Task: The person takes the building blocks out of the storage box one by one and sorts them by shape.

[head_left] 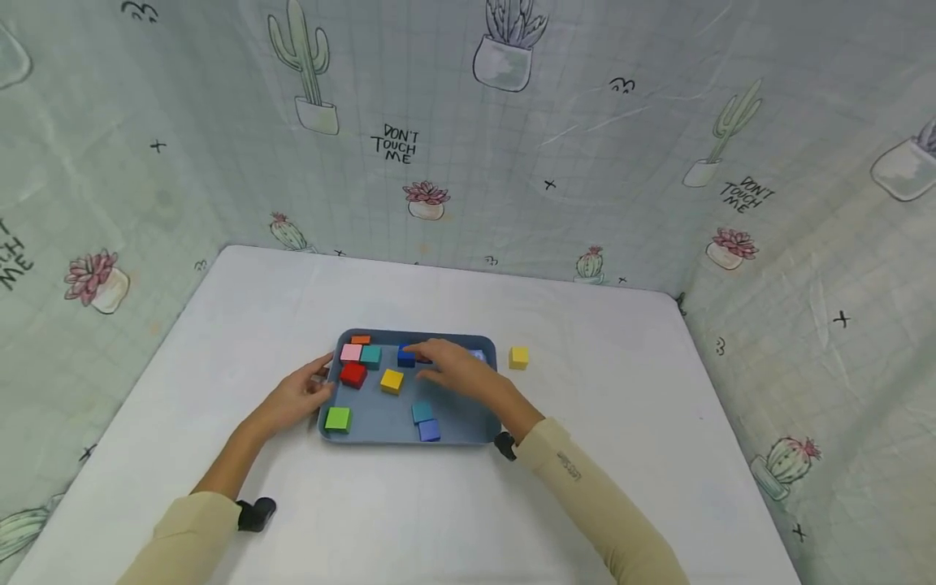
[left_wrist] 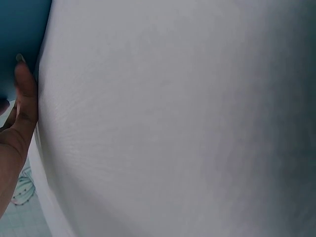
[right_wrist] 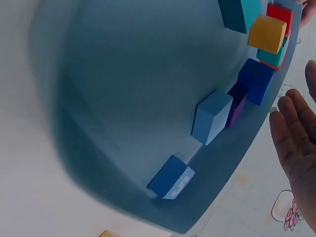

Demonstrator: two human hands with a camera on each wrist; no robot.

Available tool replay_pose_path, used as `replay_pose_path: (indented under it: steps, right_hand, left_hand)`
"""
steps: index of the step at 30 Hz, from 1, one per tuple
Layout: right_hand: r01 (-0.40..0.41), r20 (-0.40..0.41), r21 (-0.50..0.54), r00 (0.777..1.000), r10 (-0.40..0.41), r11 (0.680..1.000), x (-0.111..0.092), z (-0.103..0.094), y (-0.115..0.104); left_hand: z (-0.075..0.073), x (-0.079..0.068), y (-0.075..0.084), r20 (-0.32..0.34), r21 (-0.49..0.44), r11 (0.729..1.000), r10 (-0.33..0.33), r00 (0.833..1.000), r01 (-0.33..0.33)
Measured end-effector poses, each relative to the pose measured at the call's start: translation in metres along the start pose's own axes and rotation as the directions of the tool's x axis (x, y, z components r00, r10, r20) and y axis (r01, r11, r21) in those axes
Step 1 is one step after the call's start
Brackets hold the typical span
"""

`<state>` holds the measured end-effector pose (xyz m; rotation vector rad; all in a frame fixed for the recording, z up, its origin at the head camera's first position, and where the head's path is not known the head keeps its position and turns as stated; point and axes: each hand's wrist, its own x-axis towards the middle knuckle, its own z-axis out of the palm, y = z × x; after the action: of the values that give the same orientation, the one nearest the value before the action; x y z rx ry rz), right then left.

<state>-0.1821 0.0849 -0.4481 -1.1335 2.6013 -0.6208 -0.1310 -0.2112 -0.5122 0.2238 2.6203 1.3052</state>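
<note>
At the left we see the left hand (head_left: 296, 396) touching the left rim of the blue-grey tray (head_left: 373, 429) on the white desk (head_left: 600, 382); its thumb stands apart from its fingers, and we cannot tell whether any tuck under the rim. The tray's long axis runs left to right.

In its left part we find a lime green cube (head_left: 339, 420) near, a red cube (head_left: 354, 374) farther off, then a pink cube (head_left: 351, 353) beside a teal cube (head_left: 370, 357), with an orange block (head_left: 361, 340) behind. The yellow cube (head_left: 391, 381) in the tray sits apart, just right of the red one.

The dark blue cube (head_left: 405, 357) lies toward the far rim, just left of and below the right hand (head_left: 464, 374), clearly the nearer hand. We judge this offset to matter most. The right fingers are loosely extended, thumb well clear of them, with nothing held; we cannot confirm contact with the cube. A purple block (right_wrist: 237, 103) stands just right of it.

Nearer us, a blue-teal cube (head_left: 422, 412) adjoins a periwinkle cube (head_left: 429, 431). Outside, right of the tray, another yellow cube (head_left: 518, 357) rests on the desk.
</note>
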Motion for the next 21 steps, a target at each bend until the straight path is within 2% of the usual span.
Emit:
replay_pose_path:
  steps: [6,12,21]
  right_hand:
    - [0.007,0.065,-0.038,0.998,-0.005,0.999,0.011,0.005,-0.004]
    - [-0.015,0.090,-0.039,0.996,0.018,0.999,0.025,0.004,-0.007]
    - [-0.010,0.170,-0.135,0.985,0.033,0.991,0.033,0.011,-0.010]
  left_hand:
    - [0.002,-0.005,-0.005,-0.013,-0.005,1.000,-0.024,1.000,0.024]
    - [0.000,-0.004,-0.003,-0.025,-0.013,1.000,-0.016,1.000,0.015]
    - [0.002,-0.001,-0.004,-0.026,-0.015,1.000,0.014,1.000,-0.014]
